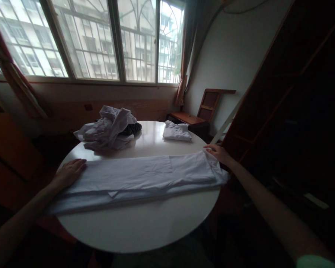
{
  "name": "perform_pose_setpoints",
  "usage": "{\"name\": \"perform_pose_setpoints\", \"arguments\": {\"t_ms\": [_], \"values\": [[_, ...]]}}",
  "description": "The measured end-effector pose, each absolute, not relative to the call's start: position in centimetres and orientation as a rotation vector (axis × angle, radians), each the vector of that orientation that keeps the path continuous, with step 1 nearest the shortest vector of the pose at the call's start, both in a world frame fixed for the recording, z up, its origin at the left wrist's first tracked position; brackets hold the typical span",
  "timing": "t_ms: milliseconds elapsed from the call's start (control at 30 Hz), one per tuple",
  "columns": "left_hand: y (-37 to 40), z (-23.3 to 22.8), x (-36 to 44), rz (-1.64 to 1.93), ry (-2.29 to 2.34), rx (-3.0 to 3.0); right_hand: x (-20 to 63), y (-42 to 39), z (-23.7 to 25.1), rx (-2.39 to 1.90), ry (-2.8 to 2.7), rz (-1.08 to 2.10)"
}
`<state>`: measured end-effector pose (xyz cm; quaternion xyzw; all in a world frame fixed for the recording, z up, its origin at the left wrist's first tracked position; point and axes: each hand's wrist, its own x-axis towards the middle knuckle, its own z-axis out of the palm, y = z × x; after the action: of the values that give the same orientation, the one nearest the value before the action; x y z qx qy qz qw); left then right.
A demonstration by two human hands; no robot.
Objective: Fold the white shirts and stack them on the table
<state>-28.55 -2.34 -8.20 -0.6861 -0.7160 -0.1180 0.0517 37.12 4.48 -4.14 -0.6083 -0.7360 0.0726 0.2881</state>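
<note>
A white shirt (139, 176) lies folded lengthwise into a long strip across the round white table (145, 227), pocket facing up. My left hand (70, 172) rests flat on the shirt's left end. At the far right edge my right hand (219, 152) touches the collar end, its fingers curled on the cloth.
A heap of crumpled light clothes (107, 128) with a dark striped piece sits at the table's back left. A small folded white garment (176, 131) lies at the back right. A wooden chair (201, 111) stands behind, dark wooden furniture (290, 93) on the right, windows beyond.
</note>
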Motion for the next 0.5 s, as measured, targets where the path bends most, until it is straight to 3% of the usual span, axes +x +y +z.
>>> {"name": "perform_pose_setpoints", "arguments": {"t_ms": [167, 300, 400, 500], "values": [[-1.9, -7.8, -29.3, -0.589, -2.183, -2.207, 35.6, 4.9, -2.6, -1.633, -2.225, 0.121], [-1.9, -7.9, -29.8, -0.656, -2.207, -2.182, 34.3, 4.8, -2.2, -2.024, -1.946, -0.035], [-2.0, -7.9, -29.8, -0.657, -2.184, -2.168, 34.5, 4.7, -2.5, -2.202, -1.810, 0.274], [-2.0, -7.6, -29.7, -0.640, -2.218, -2.134, 34.7, 4.8, -3.4, -2.033, -1.720, 0.645]]}}
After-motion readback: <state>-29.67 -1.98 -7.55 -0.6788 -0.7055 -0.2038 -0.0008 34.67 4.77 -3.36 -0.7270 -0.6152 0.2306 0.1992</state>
